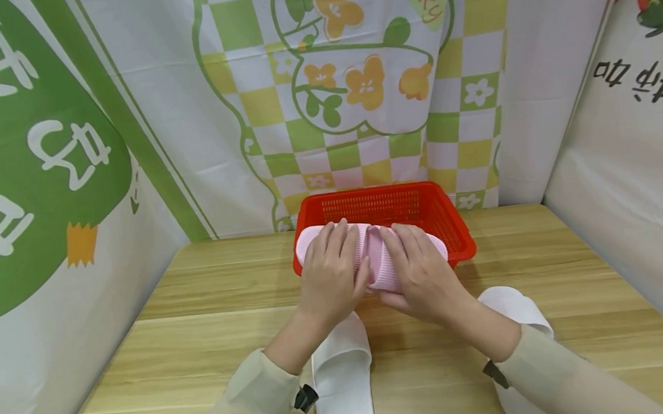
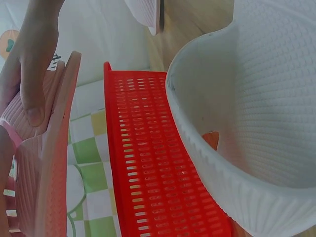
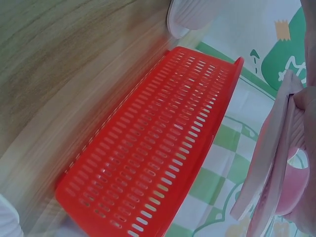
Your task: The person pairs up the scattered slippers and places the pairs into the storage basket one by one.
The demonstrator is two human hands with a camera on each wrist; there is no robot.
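A pair of ribbed pink slippers (image 1: pixel 375 255) is held above the front part of a red plastic basket (image 1: pixel 365 193). My left hand (image 1: pixel 330 270) grips the left end, its fingers over the top. At the other end, my right hand (image 1: pixel 427 280) holds on with its thumb lower down. Seen from the right wrist, the pink slippers (image 3: pixel 269 163) show two soles lying close against each other. Fingers cover much of the ribbed straps.
On the wooden table (image 1: pixel 220 340), a white slipper (image 1: pixel 345 383) lies below my left forearm. Another white slipper (image 1: pixel 511 307) is partly hidden by my right forearm. Printed cloth (image 1: pixel 334 159) hangs behind the basket, with further cloth walls at both sides.
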